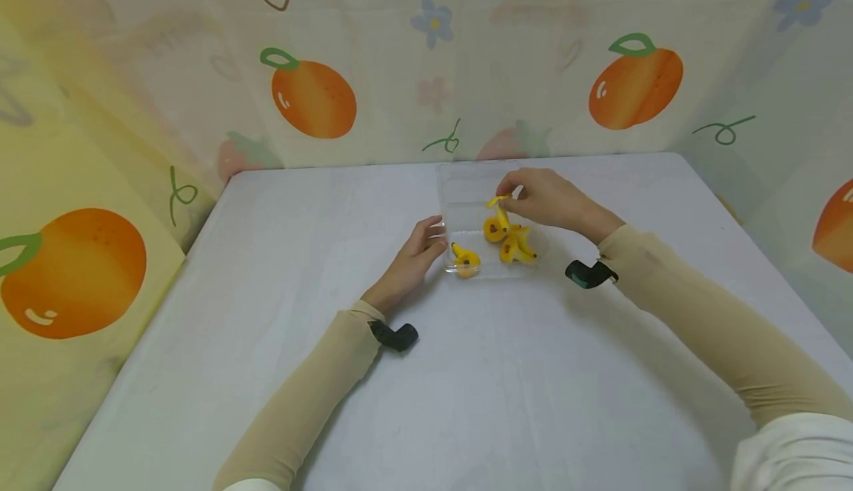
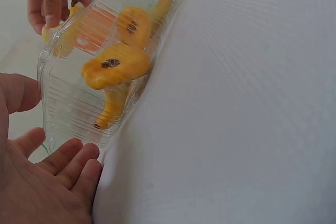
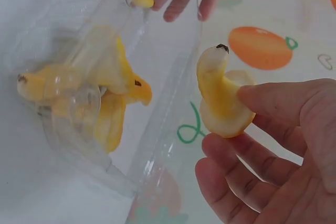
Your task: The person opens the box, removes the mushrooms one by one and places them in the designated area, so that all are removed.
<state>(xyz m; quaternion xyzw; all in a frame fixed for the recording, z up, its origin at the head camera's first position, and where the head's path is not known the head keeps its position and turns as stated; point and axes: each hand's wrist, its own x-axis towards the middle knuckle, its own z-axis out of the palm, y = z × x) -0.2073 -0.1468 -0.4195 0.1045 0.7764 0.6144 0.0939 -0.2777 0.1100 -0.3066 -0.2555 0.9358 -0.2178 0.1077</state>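
Note:
A clear plastic box (image 1: pixel 489 272) stands on the white-covered table and holds several small yellow fruit-shaped pieces (image 1: pixel 516 245). Some are rounded slices with dark centres (image 2: pixel 113 64), others banana-shaped with dark tips (image 2: pixel 109 114). My left hand (image 1: pixel 415 258) is at the box's left side, its loosely extended fingertips right at the wall and rim. Over the box's right part, my right hand (image 1: pixel 543 196) pinches a small yellow banana-shaped piece (image 3: pixel 215 95) between thumb and fingers. Its dark tip points up, and a pale rounded part shows behind it.
A fruit-patterned curtain (image 1: pixel 466 84) hangs behind the table (image 1: pixel 300 254) and along both sides. One yellow piece (image 1: pixel 464 260) lies at the box's front left, apart from the cluster. Black wrist devices (image 1: pixel 395 335) are strapped over the beige sleeves.

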